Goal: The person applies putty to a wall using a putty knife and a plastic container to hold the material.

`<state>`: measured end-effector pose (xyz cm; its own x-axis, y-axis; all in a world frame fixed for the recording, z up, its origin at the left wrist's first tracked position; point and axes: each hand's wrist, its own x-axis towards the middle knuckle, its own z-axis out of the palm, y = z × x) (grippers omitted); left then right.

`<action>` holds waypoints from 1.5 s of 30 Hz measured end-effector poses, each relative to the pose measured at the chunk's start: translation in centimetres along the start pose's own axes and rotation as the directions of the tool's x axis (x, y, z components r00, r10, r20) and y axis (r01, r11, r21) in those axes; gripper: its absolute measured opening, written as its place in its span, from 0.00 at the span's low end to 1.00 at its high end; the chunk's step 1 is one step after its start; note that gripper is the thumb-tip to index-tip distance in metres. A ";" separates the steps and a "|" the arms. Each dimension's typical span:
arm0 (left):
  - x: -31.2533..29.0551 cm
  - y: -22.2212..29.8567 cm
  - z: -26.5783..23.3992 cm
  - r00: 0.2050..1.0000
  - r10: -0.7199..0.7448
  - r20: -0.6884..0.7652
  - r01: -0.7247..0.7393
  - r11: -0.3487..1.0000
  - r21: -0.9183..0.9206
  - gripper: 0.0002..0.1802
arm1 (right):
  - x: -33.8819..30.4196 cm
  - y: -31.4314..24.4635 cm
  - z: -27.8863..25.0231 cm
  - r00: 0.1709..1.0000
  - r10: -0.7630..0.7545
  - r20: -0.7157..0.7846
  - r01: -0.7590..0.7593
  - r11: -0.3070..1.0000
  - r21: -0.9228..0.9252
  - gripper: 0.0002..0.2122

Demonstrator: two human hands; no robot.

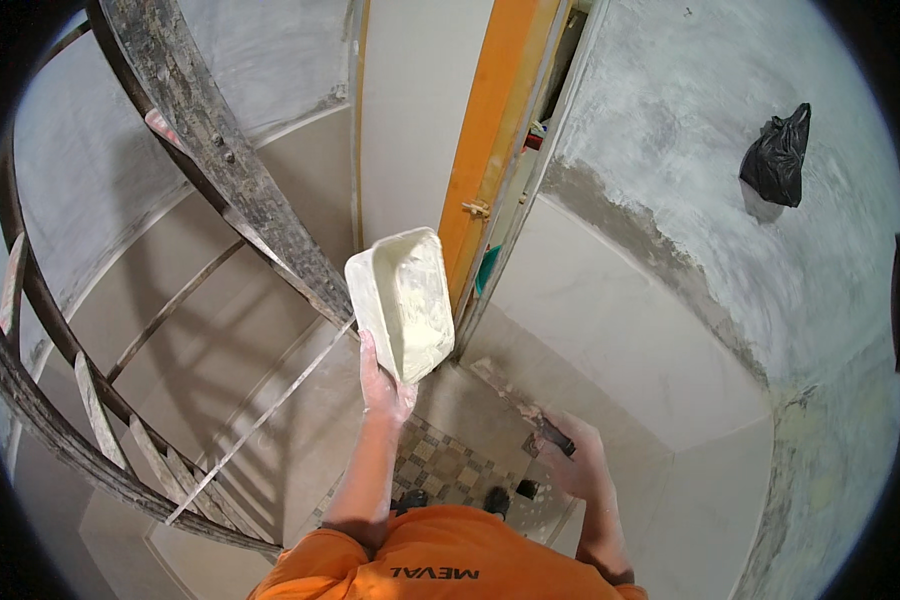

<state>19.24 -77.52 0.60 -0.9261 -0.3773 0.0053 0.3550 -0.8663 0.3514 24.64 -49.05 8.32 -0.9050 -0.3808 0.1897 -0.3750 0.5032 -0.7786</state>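
The left hand (388,392) grips the lower end of a white plastic tub (370,290), one digit lying along its outer wall. The tub, rectangular with rounded corners, is tilted in front of the body, its inside coated with smooth and lumpy cream-coloured paste (422,335). The right hand (578,460), lower and well apart, is wrapped round the dark handle of a hand tool (553,436), whose far end is pale and smeared. At left, a ladder (210,130) shows a rough, speckled surface. Small square tiles (435,460) form a mosaic below; at right, a crinkled black plastic bag (778,160) lies against a streaky plastered wall (660,90).
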 end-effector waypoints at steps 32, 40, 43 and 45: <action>0.3 -2.2 -4.2 0.832 -0.515 -0.204 0.554 0.770 0.316 0.31 | 5.5 -3.2 1.3 0.896 0.047 0.442 0.051 0.977 -0.207 0.18; 0.6 -5.1 -8.0 0.749 -0.636 -0.185 0.661 0.700 0.270 0.31 | 7.1 0.3 0.7 0.835 0.179 0.520 -0.102 0.980 -0.173 0.18; 0.6 -4.3 -6.5 0.767 -0.575 -0.287 0.642 0.696 0.321 0.32 | 7.8 -1.2 -0.3 0.786 0.317 0.530 -0.262 0.948 -0.179 0.18; 0.9 -4.4 -6.8 0.784 -0.567 -0.253 0.620 0.736 0.273 0.32 | 7.4 2.8 -0.1 0.872 0.131 0.471 -0.140 0.990 -0.015 0.18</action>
<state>17.72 -76.32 -7.30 -0.8948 0.1123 -0.4321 -0.3479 -0.7820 0.5172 16.92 -50.38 7.60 -0.7436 -0.6321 -0.2181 -0.2472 0.5629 -0.7887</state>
